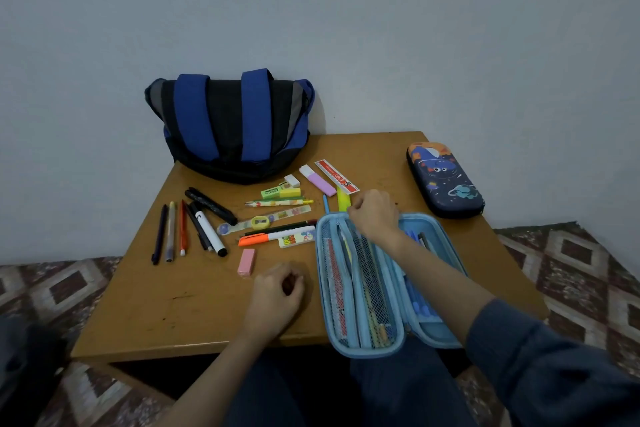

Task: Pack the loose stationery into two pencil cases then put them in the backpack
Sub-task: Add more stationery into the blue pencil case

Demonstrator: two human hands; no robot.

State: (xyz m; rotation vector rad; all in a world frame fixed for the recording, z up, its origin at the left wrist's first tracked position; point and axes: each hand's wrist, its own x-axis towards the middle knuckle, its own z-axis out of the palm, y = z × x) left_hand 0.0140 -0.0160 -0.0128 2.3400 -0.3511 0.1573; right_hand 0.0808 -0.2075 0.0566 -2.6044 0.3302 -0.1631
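Note:
An open light-blue pencil case (362,340) lies at the table's front right, with rulers and pens behind its mesh pockets. My right hand (374,215) rests curled at the case's far edge, next to a yellow ruler (343,201); whether it holds anything I cannot tell. My left hand (278,291) sits on the table just left of the case, fingers curled, nothing visible in it. A closed dark-blue space-print pencil case (445,180) lies at the right. The blue-and-black backpack (232,125) stands at the back. Loose pens, markers and erasers (207,222) lie spread in the middle.
A pink eraser (246,262) lies close to my left hand. A red-and-white ruler (336,177) and a purple eraser (318,180) lie behind the open case. The small wooden table (156,315) stands against a pale wall, on a patterned floor covering (588,270).

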